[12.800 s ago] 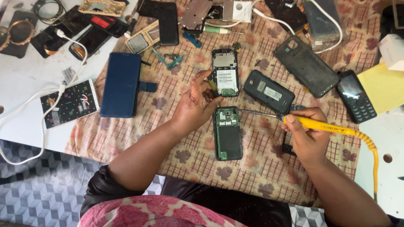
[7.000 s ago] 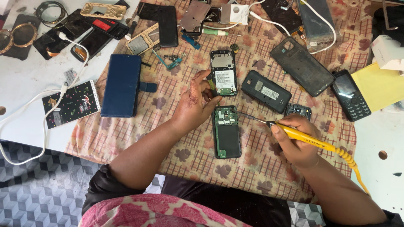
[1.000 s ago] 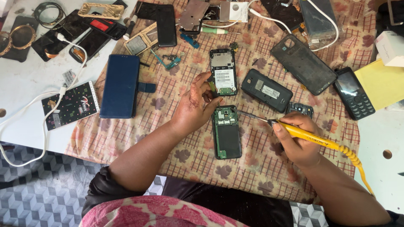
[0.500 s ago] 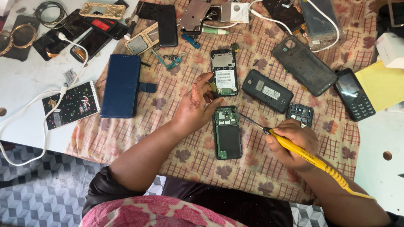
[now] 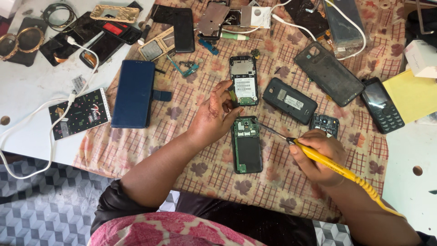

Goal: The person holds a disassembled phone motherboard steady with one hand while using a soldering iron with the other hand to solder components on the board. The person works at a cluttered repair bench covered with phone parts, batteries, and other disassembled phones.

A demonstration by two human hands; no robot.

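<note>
Work in hand: an opened green-boarded phone with its back cover off [image 5: 247,145] lies flat at the middle of the cloth, near the person.
Left hand: the left hand [image 5: 214,114] rests at the phone's far left corner; its fingers [image 5: 226,93] are pinched together, and whether a small part sits between them cannot be told.
Right hand: the right hand [image 5: 318,155] is clenched around a yellow-handled soldering iron [image 5: 334,166], whose thin metal tip reaches the phone's upper right edge.
Progress: the board is already exposed and the tip stands at it; the cover is not yet refitted, so closing up appears to remain.
Surface: a checked, flower-patterned cloth [image 5: 205,182] covers a white desk [image 5: 27,91].
Surroundings: a second opened phone [image 5: 243,80] lies just beyond; a navy wallet case [image 5: 134,93] to the left; a black keypad phone [image 5: 382,110] far right.
Room: grey cube-patterned floor [image 5: 41,205].
</note>
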